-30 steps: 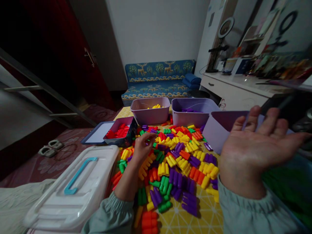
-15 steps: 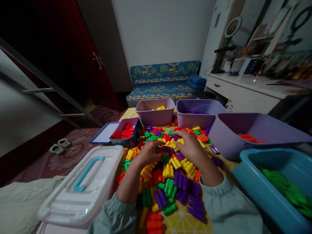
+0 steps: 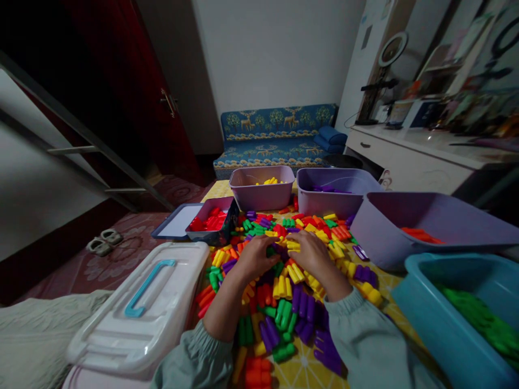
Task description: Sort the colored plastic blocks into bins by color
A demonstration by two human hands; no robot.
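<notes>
A heap of toy plastic blocks, shaped like joined short tubes in yellow, purple, green, red and orange, covers much of the table. My left hand [image 3: 258,258] is over the middle of the heap, its fingers curved with a gap between thumb and fingers; dark purple pieces show beside the gap. Close to it on the right, my right hand [image 3: 311,253] has its fingers bent around yellow blocks [image 3: 293,245], partly hiding them. Purple blocks [image 3: 303,302] and green blocks [image 3: 284,313] lie nearer to me, below both hands.
A pink bin [image 3: 261,195] with yellow blocks and purple bins [image 3: 328,203] stand at the back. A blue tub [image 3: 430,292] of green pieces is on the right. On the left are a box of red blocks [image 3: 211,219] and a white lidded container [image 3: 162,319].
My right hand has moved slightly toward me and its fingers have drawn in around the yellow blocks, uncovering pieces to its right. My left hand stays near the same spot. The view has shifted slightly.
</notes>
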